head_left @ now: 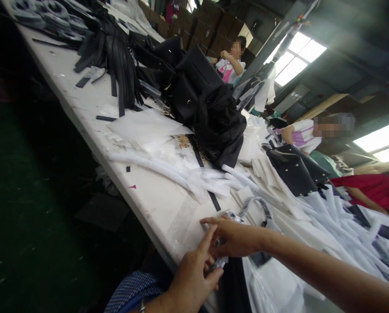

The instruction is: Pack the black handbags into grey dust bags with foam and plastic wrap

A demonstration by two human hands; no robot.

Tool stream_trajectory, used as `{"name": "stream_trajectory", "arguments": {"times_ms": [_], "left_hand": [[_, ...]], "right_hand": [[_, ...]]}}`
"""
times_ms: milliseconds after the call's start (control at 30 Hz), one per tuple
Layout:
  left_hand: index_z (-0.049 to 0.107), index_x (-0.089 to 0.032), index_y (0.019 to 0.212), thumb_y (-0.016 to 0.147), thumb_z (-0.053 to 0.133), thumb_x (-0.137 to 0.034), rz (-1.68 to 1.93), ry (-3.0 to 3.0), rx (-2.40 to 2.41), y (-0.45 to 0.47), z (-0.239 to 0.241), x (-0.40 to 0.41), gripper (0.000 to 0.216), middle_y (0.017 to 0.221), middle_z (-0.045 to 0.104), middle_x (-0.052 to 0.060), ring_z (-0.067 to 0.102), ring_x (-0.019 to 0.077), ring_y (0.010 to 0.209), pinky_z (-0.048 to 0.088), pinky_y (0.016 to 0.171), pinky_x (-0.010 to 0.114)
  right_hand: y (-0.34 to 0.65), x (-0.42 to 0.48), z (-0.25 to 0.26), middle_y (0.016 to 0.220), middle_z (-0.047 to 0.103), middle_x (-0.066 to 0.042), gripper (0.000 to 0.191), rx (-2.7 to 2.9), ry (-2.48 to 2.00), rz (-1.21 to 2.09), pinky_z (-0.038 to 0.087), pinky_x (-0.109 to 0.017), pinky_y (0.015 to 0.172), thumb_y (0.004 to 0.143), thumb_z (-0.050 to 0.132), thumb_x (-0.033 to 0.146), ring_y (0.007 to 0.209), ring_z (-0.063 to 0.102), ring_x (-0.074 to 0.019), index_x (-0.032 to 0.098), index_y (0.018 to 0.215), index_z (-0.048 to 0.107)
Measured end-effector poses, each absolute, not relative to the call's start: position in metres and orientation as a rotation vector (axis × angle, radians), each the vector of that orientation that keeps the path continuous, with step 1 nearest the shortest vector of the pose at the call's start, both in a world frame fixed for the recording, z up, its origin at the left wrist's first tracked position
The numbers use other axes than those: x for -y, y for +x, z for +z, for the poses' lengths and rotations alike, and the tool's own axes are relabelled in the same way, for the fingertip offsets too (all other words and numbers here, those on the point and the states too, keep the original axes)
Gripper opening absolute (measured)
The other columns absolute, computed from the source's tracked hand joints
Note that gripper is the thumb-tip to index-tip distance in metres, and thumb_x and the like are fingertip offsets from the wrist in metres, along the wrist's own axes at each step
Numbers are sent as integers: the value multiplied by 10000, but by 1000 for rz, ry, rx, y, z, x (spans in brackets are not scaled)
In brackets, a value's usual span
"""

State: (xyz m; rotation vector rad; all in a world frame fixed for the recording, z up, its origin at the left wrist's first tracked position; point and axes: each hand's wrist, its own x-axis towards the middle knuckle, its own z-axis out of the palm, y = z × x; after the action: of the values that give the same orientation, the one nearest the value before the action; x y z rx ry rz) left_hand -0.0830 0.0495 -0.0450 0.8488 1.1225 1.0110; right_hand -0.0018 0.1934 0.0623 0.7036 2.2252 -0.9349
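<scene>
My left hand [192, 271] and my right hand [235, 237] meet at the table's near edge. Between their fingers shows a crinkled, shiny plastic-wrapped strap [221, 263], partly hidden. The left hand's thumb and fingers close about it, with the index finger stretched forward. My right hand bends over the same piece, its index finger pointing left. Just beyond the right hand curves a plastic-wrapped bag handle [258, 204]. Below the hands hangs black material [234, 287], beside clear plastic and white sheeting [276, 282].
Black bags [188, 93], dark strips [118, 56] and white foam tubes [162, 167] lie along the white table [152, 200]. More black bags [289, 167] and white strips [341, 226] are at right. Several people work across the table. Stacked cartons [201, 26] stand behind.
</scene>
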Motion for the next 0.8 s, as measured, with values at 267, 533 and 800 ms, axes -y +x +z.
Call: {"name": "stream_trajectory", "arguments": {"times_ms": [267, 533, 800], "left_hand": [[67, -246, 1575, 761, 745, -210, 1036, 445, -869, -83, -47, -48, 1060, 762, 605, -36, 663, 162, 550, 489, 476, 238], [93, -186, 1565, 765, 784, -300, 1052, 377, -802, -94, -44, -56, 1063, 750, 681, -2, 653, 154, 556, 478, 512, 245], [322, -147, 1494, 771, 786, -401, 1029, 486, -864, -101, -45, -56, 896, 812, 710, 30, 662, 153, 605, 498, 549, 250]], "right_hand": [[20, -179, 67, 1440, 529, -57, 110, -2409, 996, -1117, 341, -475, 1124, 725, 762, 129, 1289, 513, -290, 224, 773, 792], [46, -170, 67, 1283, 663, -70, 192, -2829, 306, -789, 254, -467, 1193, 940, 565, 137, 1212, 588, -203, 214, 986, 736], [82, -152, 78, 1258, 697, -49, 259, -2888, 245, -402, 255, -477, 1215, 993, 456, 109, 1243, 587, -207, 207, 1085, 677]]}}
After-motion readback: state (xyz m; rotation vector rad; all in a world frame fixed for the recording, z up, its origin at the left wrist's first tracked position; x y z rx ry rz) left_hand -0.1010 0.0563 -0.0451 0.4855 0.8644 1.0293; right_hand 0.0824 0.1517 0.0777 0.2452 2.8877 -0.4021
